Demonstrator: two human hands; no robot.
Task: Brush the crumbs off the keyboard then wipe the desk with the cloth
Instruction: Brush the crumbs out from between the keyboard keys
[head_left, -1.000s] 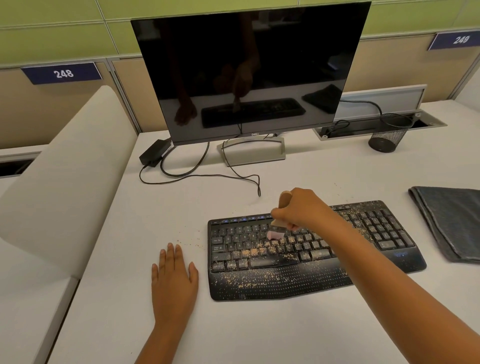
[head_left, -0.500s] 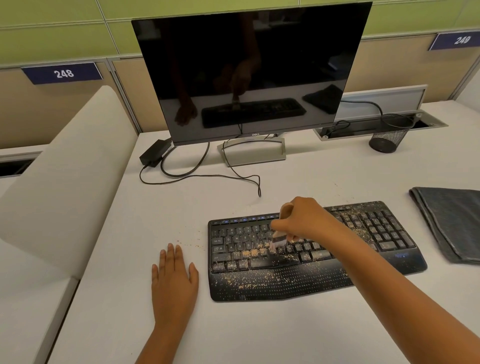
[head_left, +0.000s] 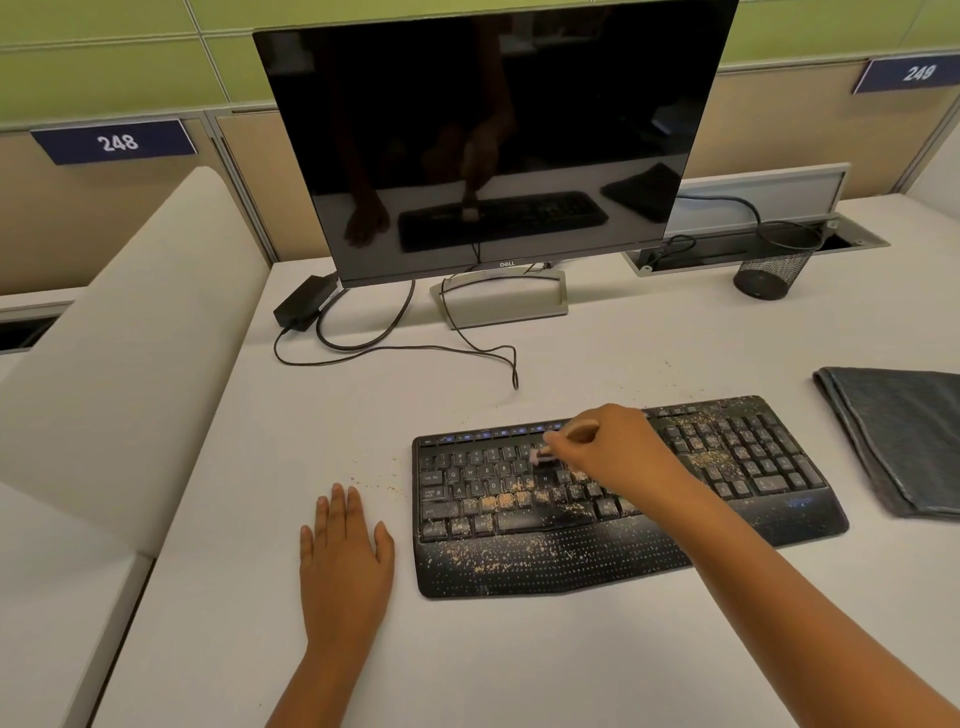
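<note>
Head view is showing the left hand (head_left: 345, 564) lying flat and relaxed on the white worktop (head_left: 519, 660), just beside the keyboard (head_left: 623, 499), holding nothing; it is probably resting there to steady the body. Further in, the right hand (head_left: 618, 452) is gripping a small brush (head_left: 540, 456), fingers curled round its pale handle, and the pinkish head is touching the upper key rows left of the middle. The keyboard is black, curved, with a dotted palm rest, and tan crumbs (head_left: 498, 558) are lying thick on the lower keys, the palm rest and the right block, so the brushing is looking far from finished. Right of it, well apart, the folded grey cloth (head_left: 904, 436) is waiting unused. Behind, the glossy dark monitor (head_left: 493, 135) is standing on its metal foot.
</note>
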